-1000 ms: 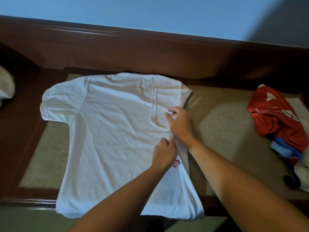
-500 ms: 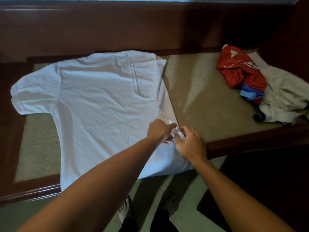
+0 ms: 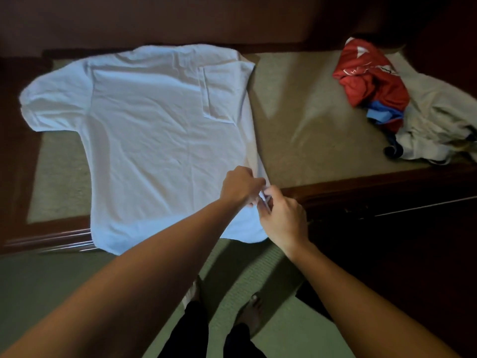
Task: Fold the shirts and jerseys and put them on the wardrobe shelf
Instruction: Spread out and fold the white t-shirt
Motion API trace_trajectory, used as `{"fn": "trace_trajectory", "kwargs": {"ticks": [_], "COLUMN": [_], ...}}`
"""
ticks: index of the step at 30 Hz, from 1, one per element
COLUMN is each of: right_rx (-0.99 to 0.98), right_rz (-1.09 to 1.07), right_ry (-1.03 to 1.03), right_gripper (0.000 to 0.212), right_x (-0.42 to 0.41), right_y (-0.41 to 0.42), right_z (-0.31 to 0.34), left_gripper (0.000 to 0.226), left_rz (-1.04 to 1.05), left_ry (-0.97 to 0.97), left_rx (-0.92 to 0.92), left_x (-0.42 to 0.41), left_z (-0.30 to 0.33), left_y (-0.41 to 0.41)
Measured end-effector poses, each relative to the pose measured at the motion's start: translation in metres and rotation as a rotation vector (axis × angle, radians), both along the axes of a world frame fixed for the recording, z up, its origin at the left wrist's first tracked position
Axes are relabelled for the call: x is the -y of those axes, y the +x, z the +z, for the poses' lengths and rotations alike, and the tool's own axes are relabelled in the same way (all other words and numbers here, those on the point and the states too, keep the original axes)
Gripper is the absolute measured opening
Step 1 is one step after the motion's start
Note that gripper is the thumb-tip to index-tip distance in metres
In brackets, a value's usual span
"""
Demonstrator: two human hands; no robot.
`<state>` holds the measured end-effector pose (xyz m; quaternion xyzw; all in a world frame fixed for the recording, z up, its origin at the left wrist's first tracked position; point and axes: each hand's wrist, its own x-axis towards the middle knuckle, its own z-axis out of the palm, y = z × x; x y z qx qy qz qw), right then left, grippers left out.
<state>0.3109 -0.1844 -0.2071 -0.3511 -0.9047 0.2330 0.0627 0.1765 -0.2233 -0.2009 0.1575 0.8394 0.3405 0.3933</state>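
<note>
Your white T-shirt (image 3: pixel 160 140) lies spread flat on the beige padded top of a dark wooden bench (image 3: pixel 304 125), collar end toward the far wall and hem hanging a little over the near wooden edge. Its left sleeve sticks out flat to the side. The right side is already folded in over the body, so that edge runs as a straight line from the shoulder down to your hands, with the folded sleeve lying like a square flap near the top.

Your left hand (image 3: pixel 241 186) is curled, knuckles up, with fingers closed on the folded edge of the shirt low on its right side. Your right hand (image 3: pixel 282 218) meets it there, just beside and touching, thumb and fingertips pinching the same strip of white cloth between them. Both forearms reach in from the bottom of the view.

Well apart, at the right end of the bench, a crumpled red jersey (image 3: pixel 369 78) with blue trim lies against a bunched cream garment (image 3: pixel 436 117). Below, your bare feet (image 3: pixel 251 313) and dark trouser legs stand on green carpet (image 3: pixel 51 285).
</note>
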Motion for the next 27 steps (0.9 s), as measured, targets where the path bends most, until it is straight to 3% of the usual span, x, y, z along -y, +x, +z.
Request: {"fn": "trace_trajectory", "kwargs": {"ticks": [3,7,13,18,24,27], "right_rx": [0.178,0.366,0.188,0.2,0.243,0.215], "right_rz": [-0.036,0.033,0.23,0.321,0.429,0.357], "right_ry": [-0.045,-0.107,-0.062,-0.099,-0.155,-0.154], "right_gripper": [0.03,0.03,0.033,0.031,0.046,0.047], "right_x": [0.006,0.019,0.055,0.082,0.089,0.07], "right_y": [0.005,0.016,0.013,0.001,-0.01,-0.021], "right_z": [-0.002,-0.007,-0.003,-0.011,-0.025,-0.017], "left_gripper": [0.03,0.035,0.034,0.03,0.021,0.019], "left_rz": [0.048,0.121,0.197,0.281,0.325,0.296], "left_ry": [0.035,0.119,0.224,0.274,0.067,-0.075], "left_rx": [-0.147,-0.028,-0.175,-0.198,-0.245,-0.3], "left_x": [0.014,0.031,0.053,0.076,0.099,0.098], "left_z": [0.001,0.0,-0.001,-0.006,-0.022,-0.014], "left_y": [-0.002,-0.005,-0.004,-0.005,-0.016,-0.021]}}
